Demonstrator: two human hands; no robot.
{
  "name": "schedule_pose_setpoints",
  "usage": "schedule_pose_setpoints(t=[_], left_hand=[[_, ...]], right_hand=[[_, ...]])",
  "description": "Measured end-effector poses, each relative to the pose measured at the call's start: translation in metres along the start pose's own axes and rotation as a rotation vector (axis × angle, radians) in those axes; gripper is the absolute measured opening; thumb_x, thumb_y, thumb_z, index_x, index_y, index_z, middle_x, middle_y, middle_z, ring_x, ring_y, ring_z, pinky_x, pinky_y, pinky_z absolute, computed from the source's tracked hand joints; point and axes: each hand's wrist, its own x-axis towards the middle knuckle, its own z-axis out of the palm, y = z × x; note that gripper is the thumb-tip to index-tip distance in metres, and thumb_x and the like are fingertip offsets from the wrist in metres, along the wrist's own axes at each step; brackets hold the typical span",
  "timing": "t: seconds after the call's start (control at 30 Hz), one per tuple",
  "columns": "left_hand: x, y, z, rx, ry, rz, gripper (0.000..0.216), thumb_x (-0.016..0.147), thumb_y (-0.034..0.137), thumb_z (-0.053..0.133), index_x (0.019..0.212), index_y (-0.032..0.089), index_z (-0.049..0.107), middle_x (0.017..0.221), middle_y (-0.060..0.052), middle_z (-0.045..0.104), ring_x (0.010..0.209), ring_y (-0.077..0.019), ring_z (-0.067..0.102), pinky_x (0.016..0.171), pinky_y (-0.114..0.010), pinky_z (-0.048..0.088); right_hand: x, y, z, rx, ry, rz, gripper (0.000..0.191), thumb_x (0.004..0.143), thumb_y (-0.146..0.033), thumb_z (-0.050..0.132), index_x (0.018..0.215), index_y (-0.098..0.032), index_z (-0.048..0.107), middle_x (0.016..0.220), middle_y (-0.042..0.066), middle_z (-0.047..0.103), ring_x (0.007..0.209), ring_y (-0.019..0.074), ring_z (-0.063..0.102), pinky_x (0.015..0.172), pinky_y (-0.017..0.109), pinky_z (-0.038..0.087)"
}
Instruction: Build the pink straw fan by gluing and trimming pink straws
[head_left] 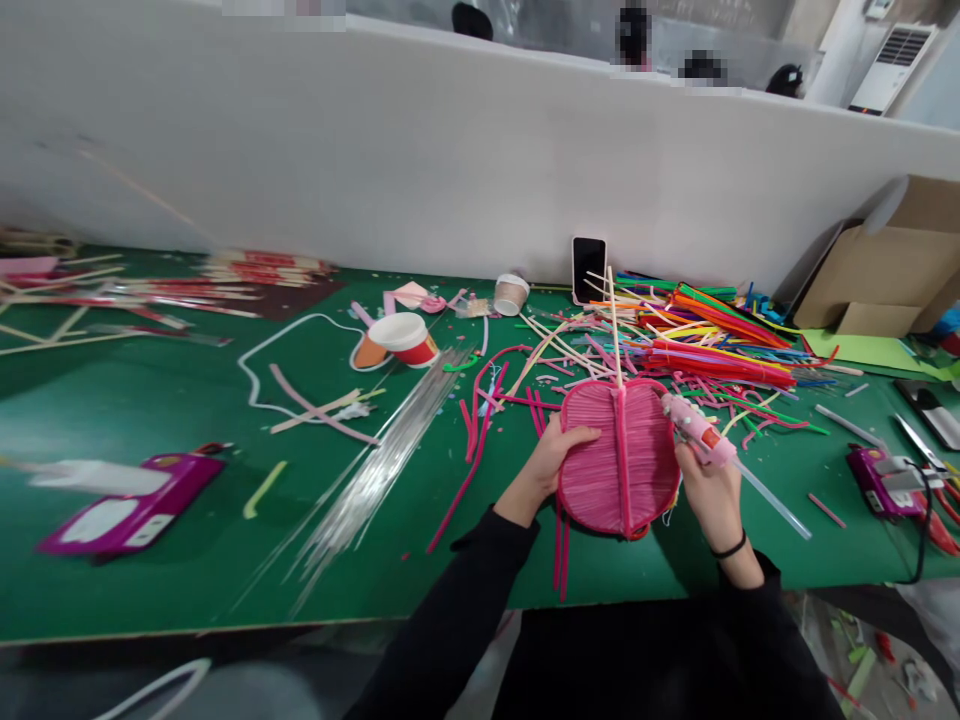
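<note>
My left hand (553, 455) grips the left edge of a rounded pink pipe-cleaner panel (589, 470), its thumb lying on the front face. A pink strip runs up the panel's middle, and a thin wooden stick (616, 335) sticks out at the top. In my right hand (709, 490) is a pink hot glue gun (699, 428), its nozzle close to the panel's upper right edge. A clear glue stick (772, 500) juts from the back of the gun. Whether the nozzle touches the panel I cannot tell. Dark pink pipe cleaners (561, 560) lie beneath the panel.
Piled behind the panel are bright pipe cleaners (720, 350). Silver wires (382, 450), a paper cup (409, 338) and a purple device (139, 505) lie leftward. A phone (589, 268) leans on the white partition (420, 150). Scissors (922, 445) and a cardboard box (862, 265) are at right.
</note>
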Motion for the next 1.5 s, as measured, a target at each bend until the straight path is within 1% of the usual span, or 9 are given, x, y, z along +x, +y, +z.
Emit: schedule_pose_setpoints(t=[0.1,0.2,0.27,0.47,0.67,0.87,1.17,1.33,1.5], left_hand=[[0.000,0.000,0.000,0.001,0.001,0.002,0.047,0.045,0.015,0.084,0.089,0.014,0.067,0.078,-0.003,0.073,0.071,-0.0207,0.067,0.075,-0.037,0.053],[0.000,0.001,0.000,0.001,-0.005,0.004,0.049,0.046,0.015,0.084,0.092,0.014,0.068,0.078,-0.002,0.073,0.071,-0.0209,0.067,0.076,-0.037,0.053],[0.000,0.001,0.000,-0.001,-0.012,0.004,0.050,0.046,0.015,0.083,0.094,0.014,0.068,0.079,-0.002,0.073,0.072,-0.0216,0.068,0.076,-0.038,0.053],[-0.002,0.002,0.001,-0.008,-0.012,0.007,0.049,0.046,0.015,0.083,0.093,0.014,0.068,0.078,-0.002,0.074,0.071,-0.0203,0.068,0.074,-0.035,0.055],[-0.002,0.003,0.003,-0.015,-0.020,0.011,0.050,0.046,0.015,0.083,0.094,0.015,0.068,0.078,-0.001,0.074,0.070,-0.0204,0.069,0.073,-0.035,0.055],[-0.002,0.003,0.001,-0.020,-0.020,0.018,0.047,0.047,0.015,0.083,0.091,0.016,0.068,0.079,-0.001,0.074,0.069,-0.0200,0.068,0.071,-0.034,0.054],[0.001,0.000,-0.003,-0.011,-0.033,0.030,0.047,0.050,0.015,0.083,0.095,0.015,0.068,0.085,-0.003,0.074,0.075,-0.0226,0.069,0.076,-0.037,0.053],[0.002,0.000,-0.004,-0.023,-0.057,0.038,0.044,0.051,0.015,0.083,0.093,0.016,0.069,0.083,-0.003,0.075,0.074,-0.0229,0.069,0.075,-0.037,0.054],[0.002,0.001,-0.003,-0.037,-0.056,0.031,0.042,0.051,0.014,0.083,0.091,0.015,0.070,0.081,-0.003,0.075,0.073,-0.0245,0.071,0.074,-0.038,0.056]], right_hand=[[-0.001,0.003,-0.001,-0.002,-0.016,0.006,0.045,0.079,-0.024,0.052,0.120,-0.023,0.068,0.123,0.003,0.071,0.115,0.0249,0.065,0.104,0.041,0.048],[-0.001,0.007,-0.002,-0.024,-0.020,0.055,0.045,0.079,-0.026,0.053,0.121,-0.022,0.068,0.126,0.005,0.069,0.117,0.0258,0.064,0.104,0.041,0.047],[-0.002,0.010,-0.002,-0.040,-0.002,0.075,0.044,0.079,-0.027,0.053,0.120,-0.022,0.068,0.124,0.006,0.070,0.116,0.0261,0.064,0.102,0.041,0.048],[-0.001,0.012,-0.003,-0.040,0.009,-0.010,0.042,0.080,-0.025,0.054,0.119,-0.024,0.069,0.114,0.003,0.073,0.113,0.0239,0.065,0.102,0.039,0.049],[-0.002,0.013,-0.004,-0.037,0.025,-0.010,0.040,0.079,-0.024,0.054,0.116,-0.024,0.070,0.111,0.003,0.075,0.109,0.0240,0.067,0.100,0.038,0.050],[-0.002,0.008,-0.005,-0.047,0.021,0.019,0.042,0.077,-0.025,0.052,0.115,-0.023,0.070,0.120,0.004,0.072,0.113,0.0247,0.065,0.101,0.038,0.049],[-0.003,0.007,-0.006,-0.071,0.011,0.092,0.040,0.076,-0.027,0.052,0.110,-0.021,0.072,0.112,0.005,0.074,0.104,0.0264,0.069,0.094,0.040,0.052],[-0.003,0.007,-0.005,-0.068,-0.014,0.031,0.044,0.078,-0.023,0.051,0.118,-0.025,0.070,0.121,0.002,0.071,0.116,0.0237,0.064,0.103,0.038,0.048],[-0.004,0.007,-0.006,-0.076,-0.004,0.002,0.042,0.080,-0.023,0.052,0.119,-0.026,0.069,0.115,0.001,0.073,0.117,0.0230,0.063,0.103,0.039,0.049]])
